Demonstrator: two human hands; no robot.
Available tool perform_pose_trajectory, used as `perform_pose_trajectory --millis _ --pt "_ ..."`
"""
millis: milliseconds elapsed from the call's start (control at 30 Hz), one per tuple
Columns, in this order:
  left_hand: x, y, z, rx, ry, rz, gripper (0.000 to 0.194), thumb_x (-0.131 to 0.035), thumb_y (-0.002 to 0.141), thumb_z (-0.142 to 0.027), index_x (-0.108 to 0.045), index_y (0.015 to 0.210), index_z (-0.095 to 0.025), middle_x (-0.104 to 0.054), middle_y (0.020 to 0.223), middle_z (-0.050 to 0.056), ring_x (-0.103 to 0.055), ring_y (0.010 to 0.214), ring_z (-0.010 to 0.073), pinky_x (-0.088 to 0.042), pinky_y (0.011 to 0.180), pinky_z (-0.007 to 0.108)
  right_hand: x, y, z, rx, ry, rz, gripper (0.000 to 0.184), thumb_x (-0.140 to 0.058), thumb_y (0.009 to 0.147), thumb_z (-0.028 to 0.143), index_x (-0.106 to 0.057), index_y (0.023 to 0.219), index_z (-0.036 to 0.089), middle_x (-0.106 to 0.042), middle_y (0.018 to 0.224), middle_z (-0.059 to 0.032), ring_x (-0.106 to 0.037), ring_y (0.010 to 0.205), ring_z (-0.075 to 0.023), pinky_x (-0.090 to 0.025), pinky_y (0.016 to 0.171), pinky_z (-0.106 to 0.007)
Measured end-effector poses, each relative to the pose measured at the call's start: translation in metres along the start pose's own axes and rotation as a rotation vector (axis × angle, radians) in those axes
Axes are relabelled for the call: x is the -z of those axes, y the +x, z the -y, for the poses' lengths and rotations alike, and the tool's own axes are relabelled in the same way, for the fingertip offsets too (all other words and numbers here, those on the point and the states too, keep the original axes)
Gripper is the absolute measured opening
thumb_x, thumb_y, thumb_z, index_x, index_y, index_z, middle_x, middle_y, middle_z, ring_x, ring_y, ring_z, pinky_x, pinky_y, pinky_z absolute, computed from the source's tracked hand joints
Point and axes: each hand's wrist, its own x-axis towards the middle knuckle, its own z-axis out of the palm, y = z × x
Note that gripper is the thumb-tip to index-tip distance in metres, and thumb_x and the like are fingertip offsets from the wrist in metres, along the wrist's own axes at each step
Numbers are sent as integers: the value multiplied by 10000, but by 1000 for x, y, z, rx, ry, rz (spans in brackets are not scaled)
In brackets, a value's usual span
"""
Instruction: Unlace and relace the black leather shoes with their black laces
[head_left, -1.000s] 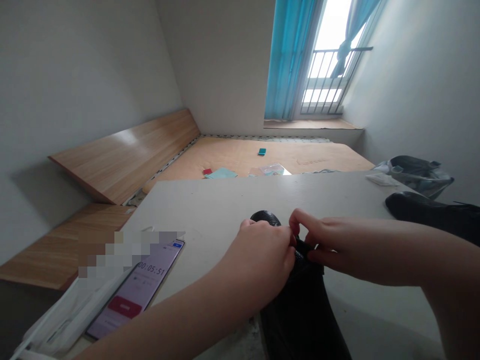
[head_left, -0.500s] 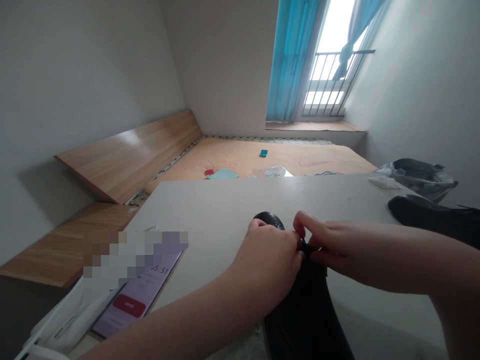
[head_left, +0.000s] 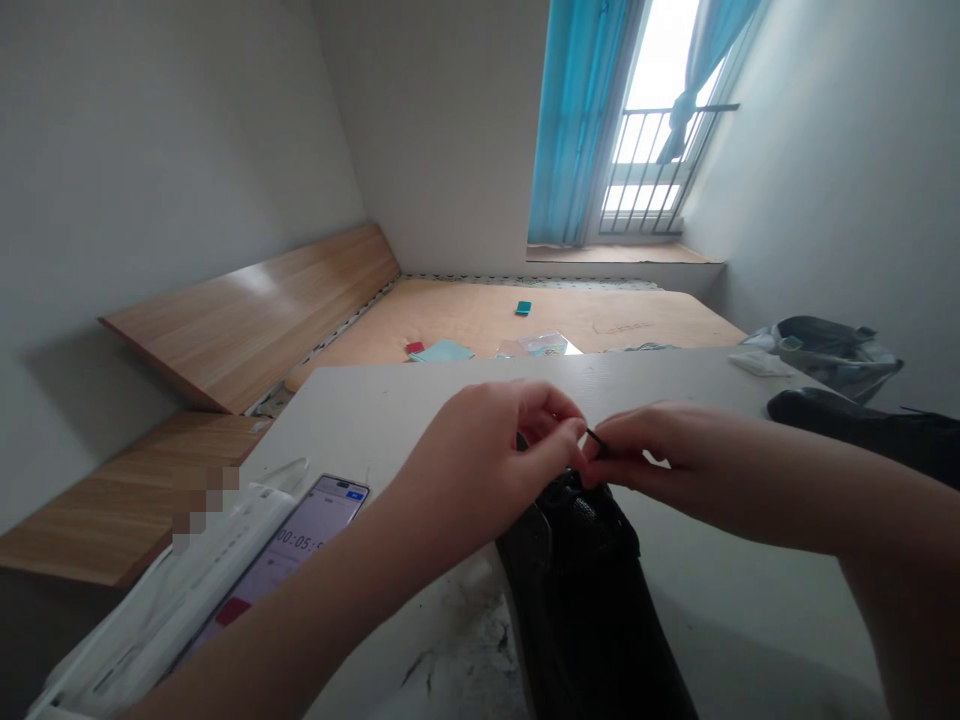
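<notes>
While you work over the white table top, the head view shows both hands meeting just above the lacing of a black leather shoe.

Right hand: nearly closed, thumb and forefinger pinching a thin black lace near its tip.

Left hand: curled, fingers bent toward the same lace and just beside the right hand. The fingers hide their hold, so you cannot tell whether they grip the lace.

Shoe: on the table, laced end directly under your hands, the rest running toward you and out of the bottom of the frame.

Left of the shoe: a smartphone showing a running-time display, partly under your left forearm, with a long white package beside it.

Right of the shoe: a second black shoe lies at the table's far right, cut off by the frame. A crumpled gray bag sits past it.

Beyond the table: a low wooden board along the left wall, and a tan mat holding a teal item and a pale blue sheet. Blue curtains frame a barred window.
</notes>
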Motion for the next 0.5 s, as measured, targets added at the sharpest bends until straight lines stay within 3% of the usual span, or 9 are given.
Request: perform_pose_trajectory --millis 167,267,367,500 --pt "12 -6 -14 -138 -251 -176 74 -607 903 -213 -659 851 -205 -735 779 -55 -684 759 112 -517 682 212 11 -9 15 207 219 -162 319 -435 967 405 -607 764 227 -616 727 16 -573 701 -137 -438 650 -259" --pt "16 -15 -23 -205 -271 -269 74 -636 895 -208 -652 824 -213 -722 787 -51 -689 756 121 -536 729 233 11 -12 22 336 276 -247 269 -460 971 326 -602 764 228 -606 787 14 -574 780 -140 -447 717 -256" --pt "15 -20 -28 -294 -198 -340 84 -655 880 -186 -662 810 -232 -696 824 -58 -658 768 106 -522 731 223 7 -14 27 337 256 -305 207 -501 958 299 -617 800 233 -628 811 13 -582 813 -156 -450 736 -265" --pt "10 -21 -29 -377 -186 -388 111 -682 846 -136 -675 801 -236 -612 838 -47 -599 825 107 -495 750 221 1 -18 32 319 274 -242 196 -505 956 314 -605 812 227 -626 752 16 -571 708 -146 -446 621 -252"
